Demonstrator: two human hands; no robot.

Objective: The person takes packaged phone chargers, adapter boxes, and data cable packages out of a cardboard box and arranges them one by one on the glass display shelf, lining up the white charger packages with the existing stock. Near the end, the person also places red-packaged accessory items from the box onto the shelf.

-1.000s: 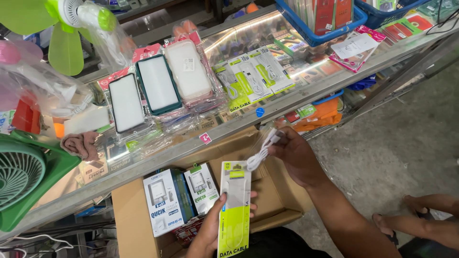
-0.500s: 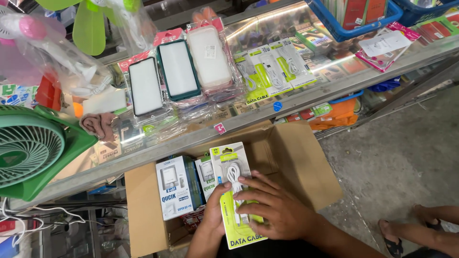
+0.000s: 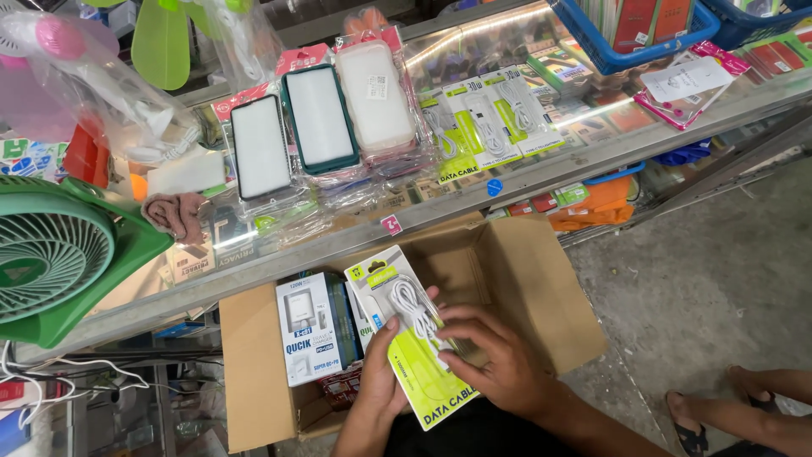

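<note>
A yellow-green and white cable package [image 3: 433, 391] with a coiled white cable [image 3: 412, 306] on its front rests over an open cardboard box [image 3: 541, 279]. My left hand [image 3: 382, 372] holds the package from underneath at its left edge. My right hand [image 3: 495, 360] lies on the package's front, fingertips touching the cable. Inside the box stand a white charger box [image 3: 309, 328] and other packs beside it.
Behind the box runs a glass counter [image 3: 524, 173] with power banks [image 3: 320, 116], more cable packs [image 3: 489, 123] and a blue basket [image 3: 630, 42]. A green fan [image 3: 51, 254] sits at left. Another person's foot in a sandal [image 3: 702, 419] is at lower right.
The package has come down from upright to lying over the box. My right hand, which held the white cable up near the counter edge, now presses it against the package front. View shifted left.
</note>
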